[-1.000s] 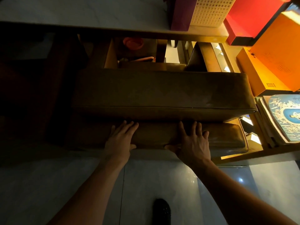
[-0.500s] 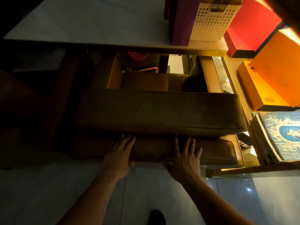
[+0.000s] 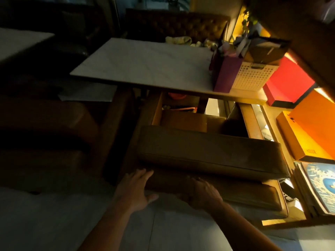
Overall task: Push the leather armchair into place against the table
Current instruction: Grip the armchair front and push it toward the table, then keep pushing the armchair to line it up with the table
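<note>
The brown leather armchair (image 3: 208,151) is seen from behind and above, its seat tucked under the near edge of the white marble table (image 3: 145,64). My left hand (image 3: 134,189) lies flat, fingers spread, against the lower back cushion at its left end. My right hand (image 3: 203,194) rests palm-down on the same lower cushion, further right, fingers apart. Neither hand grips anything. The chair's front and legs are hidden by the backrest and the table.
A purple box (image 3: 224,73) and white perforated basket (image 3: 253,75) stand on the table's right end. Red (image 3: 288,84) and orange boxes (image 3: 311,127) and stacked picture books (image 3: 320,187) fill shelves at right. Another dark armchair (image 3: 45,138) sits left. A tufted sofa (image 3: 177,26) is behind the table.
The view has tilted up and back, showing the whole tabletop. Both hands stay on the lower back cushion; the left hand has slid toward the cushion's left end.
</note>
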Demonstrator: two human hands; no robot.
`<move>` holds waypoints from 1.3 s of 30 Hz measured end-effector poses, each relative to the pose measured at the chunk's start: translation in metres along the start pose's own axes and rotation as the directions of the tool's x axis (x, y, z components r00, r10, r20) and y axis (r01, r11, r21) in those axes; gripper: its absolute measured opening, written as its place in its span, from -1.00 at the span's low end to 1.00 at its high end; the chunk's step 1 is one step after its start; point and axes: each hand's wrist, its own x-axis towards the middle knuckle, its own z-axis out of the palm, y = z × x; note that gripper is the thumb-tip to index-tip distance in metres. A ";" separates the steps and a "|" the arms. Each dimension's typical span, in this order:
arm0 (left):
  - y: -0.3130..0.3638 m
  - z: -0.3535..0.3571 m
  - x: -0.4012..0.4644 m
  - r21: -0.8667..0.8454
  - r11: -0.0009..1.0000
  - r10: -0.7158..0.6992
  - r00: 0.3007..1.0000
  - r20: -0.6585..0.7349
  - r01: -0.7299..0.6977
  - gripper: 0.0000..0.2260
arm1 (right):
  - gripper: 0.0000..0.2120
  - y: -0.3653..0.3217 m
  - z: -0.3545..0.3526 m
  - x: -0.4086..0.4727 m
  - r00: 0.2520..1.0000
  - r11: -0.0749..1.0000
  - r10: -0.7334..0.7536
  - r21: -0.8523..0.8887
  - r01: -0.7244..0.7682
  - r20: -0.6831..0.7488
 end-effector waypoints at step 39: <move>-0.641 -0.202 -0.127 -0.198 0.946 -0.300 0.927 -0.225 0.258 -0.20 | -0.20 -0.651 0.124 0.143 0.966 0.958 -0.257 -0.124 0.258 0.028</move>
